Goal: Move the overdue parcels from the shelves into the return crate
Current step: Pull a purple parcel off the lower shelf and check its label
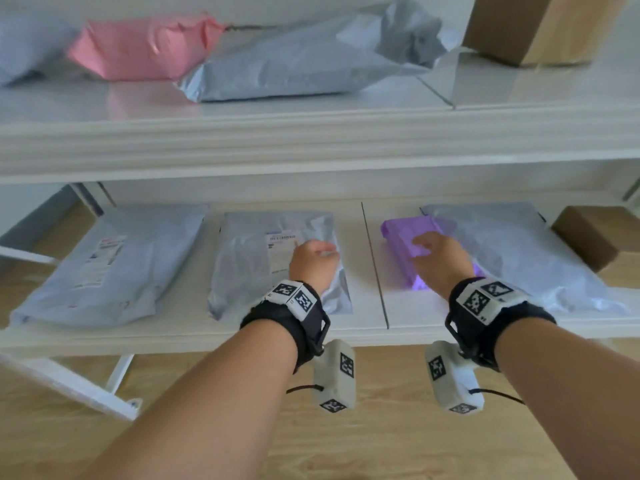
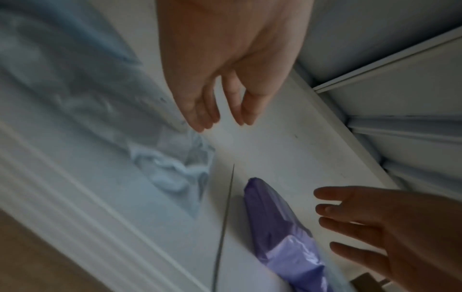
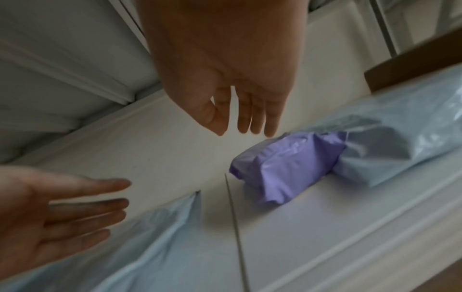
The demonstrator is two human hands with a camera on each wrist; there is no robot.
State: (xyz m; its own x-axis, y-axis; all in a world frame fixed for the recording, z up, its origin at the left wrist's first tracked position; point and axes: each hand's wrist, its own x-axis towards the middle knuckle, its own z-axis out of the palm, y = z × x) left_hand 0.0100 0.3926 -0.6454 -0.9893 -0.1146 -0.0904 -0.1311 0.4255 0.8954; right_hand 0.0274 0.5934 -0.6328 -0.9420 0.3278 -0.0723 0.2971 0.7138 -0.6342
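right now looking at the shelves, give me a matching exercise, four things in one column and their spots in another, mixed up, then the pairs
Things:
1. pink parcel
2. purple parcel
3. grey parcel with a printed label
4. cardboard box

Places:
A. lower shelf, under the right hand
B. upper shelf, far right
C. lower shelf, under the left hand
D. upper shelf, left part, beside a large grey parcel

Pairs: 1-D, 2-A, 3-C, 4-B
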